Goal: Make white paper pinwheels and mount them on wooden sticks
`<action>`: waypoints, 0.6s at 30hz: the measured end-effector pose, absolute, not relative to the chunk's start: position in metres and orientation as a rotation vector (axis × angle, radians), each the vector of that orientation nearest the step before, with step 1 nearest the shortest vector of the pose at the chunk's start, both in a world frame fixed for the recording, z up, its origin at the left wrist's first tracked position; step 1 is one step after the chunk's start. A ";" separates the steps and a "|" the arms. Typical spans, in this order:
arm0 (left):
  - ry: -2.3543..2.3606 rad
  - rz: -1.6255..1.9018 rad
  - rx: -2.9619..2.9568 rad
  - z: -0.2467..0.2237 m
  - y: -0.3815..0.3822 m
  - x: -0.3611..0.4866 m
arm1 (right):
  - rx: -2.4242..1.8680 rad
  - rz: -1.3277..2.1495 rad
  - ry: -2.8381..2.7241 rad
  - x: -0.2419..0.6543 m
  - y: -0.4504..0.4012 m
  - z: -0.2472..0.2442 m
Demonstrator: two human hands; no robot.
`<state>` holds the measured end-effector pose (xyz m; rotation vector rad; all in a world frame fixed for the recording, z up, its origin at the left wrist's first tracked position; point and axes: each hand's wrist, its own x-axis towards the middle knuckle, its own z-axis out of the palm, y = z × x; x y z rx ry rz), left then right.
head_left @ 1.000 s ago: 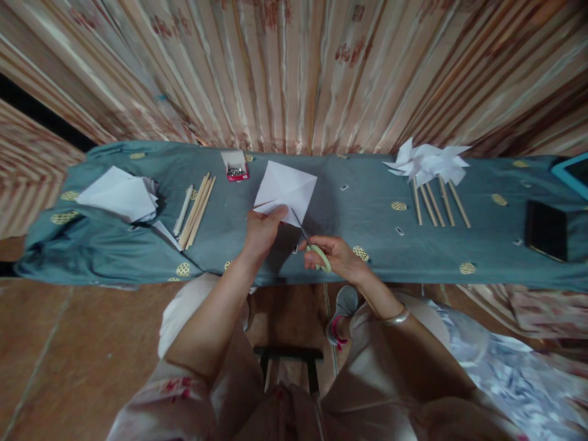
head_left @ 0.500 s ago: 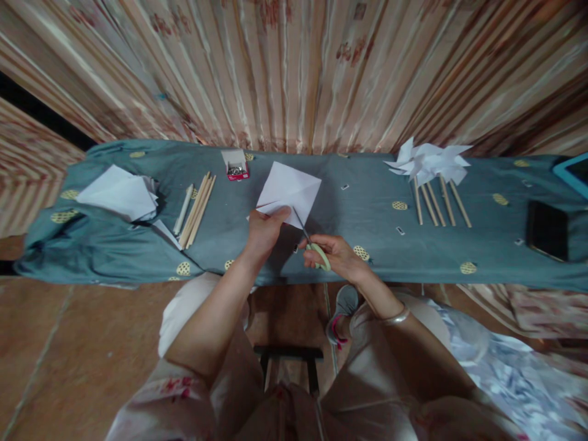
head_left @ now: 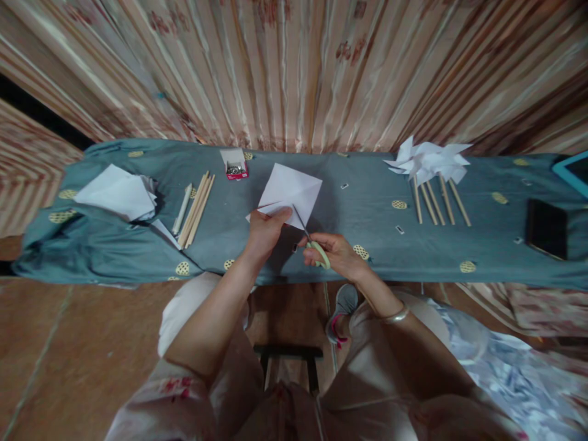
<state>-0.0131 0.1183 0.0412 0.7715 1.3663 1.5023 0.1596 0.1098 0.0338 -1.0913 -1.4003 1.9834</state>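
A square white paper (head_left: 294,187) is pinched at its lower left edge by my left hand (head_left: 267,228), thumb on top. A slit runs in from its left corner. My right hand (head_left: 334,253) is closed on the pale green handles of a pair of scissors (head_left: 320,254). The scissor blades lie at the lower part of the paper, just right of my left thumb. Both hands are above the front half of the cloth-covered table.
On the green tablecloth (head_left: 367,214) lie stacked white papers (head_left: 117,193), wooden sticks (head_left: 197,211), a white pen-like item (head_left: 182,209) and an open red box of small metal pieces (head_left: 236,168). Paper pinwheels (head_left: 432,162), a black phone (head_left: 546,229) and a blue-edged device (head_left: 572,173) lie rightward.
The paper has shifted very slightly in my left hand. Both hands keep nearly the same place, and the scissors remain at the paper's lower edge.
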 end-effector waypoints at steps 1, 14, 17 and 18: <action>1.367 1.500 0.768 0.041 0.118 -0.013 | -1.092 1.981 -1.403 0.160 0.110 0.034; 1.358 1.495 0.761 0.044 0.117 -0.011 | -1.107 1.980 -1.394 0.158 0.110 0.040; 1.358 1.496 0.754 0.045 0.117 -0.011 | -1.115 1.984 -1.367 0.157 0.109 0.040; 1.363 1.493 0.754 0.045 0.117 -0.011 | -1.117 1.983 -1.363 0.157 0.109 0.040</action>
